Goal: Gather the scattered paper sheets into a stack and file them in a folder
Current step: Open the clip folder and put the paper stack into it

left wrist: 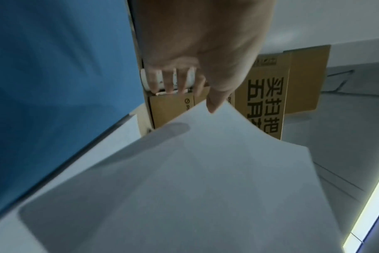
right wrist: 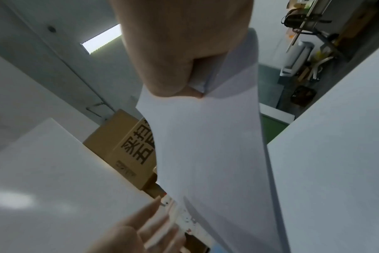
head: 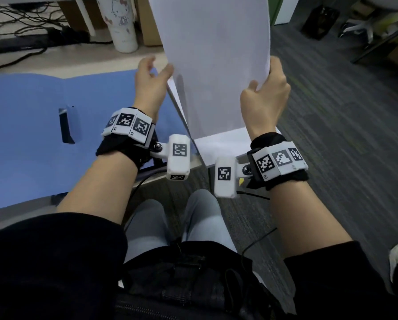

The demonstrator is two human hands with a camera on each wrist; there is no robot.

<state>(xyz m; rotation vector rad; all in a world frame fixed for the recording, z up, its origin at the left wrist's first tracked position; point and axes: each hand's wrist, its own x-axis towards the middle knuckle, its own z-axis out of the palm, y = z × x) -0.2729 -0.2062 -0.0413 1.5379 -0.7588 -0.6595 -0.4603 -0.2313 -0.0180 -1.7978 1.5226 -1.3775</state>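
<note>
A stack of white paper sheets [head: 216, 65] stands upright over the desk's right corner. My right hand [head: 266, 77] grips its right edge, thumb in front and fingers behind; the wrist view shows the pinch [right wrist: 184, 85] on the sheets [right wrist: 210, 137]. My left hand [head: 157, 65] is open at the left edge, with only the thumb touching the paper [left wrist: 195, 179]. The open blue folder [head: 32, 135] lies flat on the desk to the left. Another white sheet [head: 221, 144] lies under the stack's lower edge.
A cartoon-cat tumbler [head: 122, 21], a cardboard box [head: 147, 19], tangled cables [head: 20, 17] and a long black object [head: 32, 42] sit beyond the folder. The desk ends just right of the stack, over grey carpet [head: 332, 135]. A chair base [head: 359, 26] stands far right.
</note>
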